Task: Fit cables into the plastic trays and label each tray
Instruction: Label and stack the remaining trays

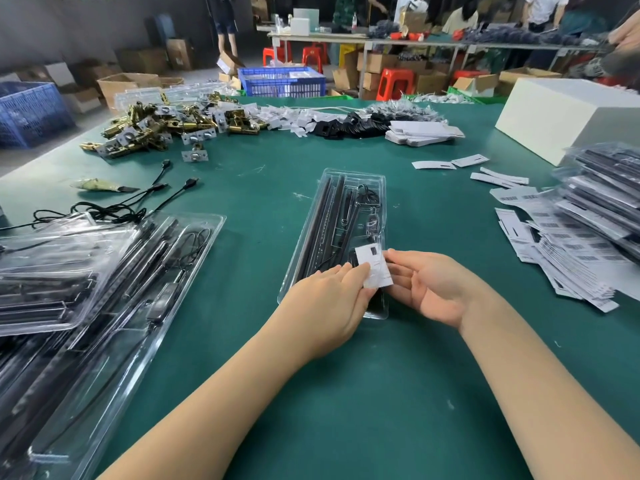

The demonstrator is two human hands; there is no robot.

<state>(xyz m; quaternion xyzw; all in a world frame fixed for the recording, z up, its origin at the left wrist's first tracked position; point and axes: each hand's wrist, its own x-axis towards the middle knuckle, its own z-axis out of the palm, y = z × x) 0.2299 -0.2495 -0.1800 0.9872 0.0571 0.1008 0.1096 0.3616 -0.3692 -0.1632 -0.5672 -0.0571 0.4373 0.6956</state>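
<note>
A clear plastic tray (349, 181) lies lengthwise on the green table in front of me, with black strips and a coiled black cable in it. Over its near end both hands hold a small white label (375, 268). My left hand (332, 299) pinches the label's lower left edge, palm down over the tray. My right hand (429, 289) has its fingertips on the label's right edge, palm turned up. Loose black cables (104, 209) lie on the table to the left.
Filled clear trays (86, 289) are piled at the near left. A heap of barcode labels (561, 244) and stacked packed trays (606, 195) sit at right, beside a white box (568, 116). Brass latch parts (156, 129) and paper tags lie at the far side.
</note>
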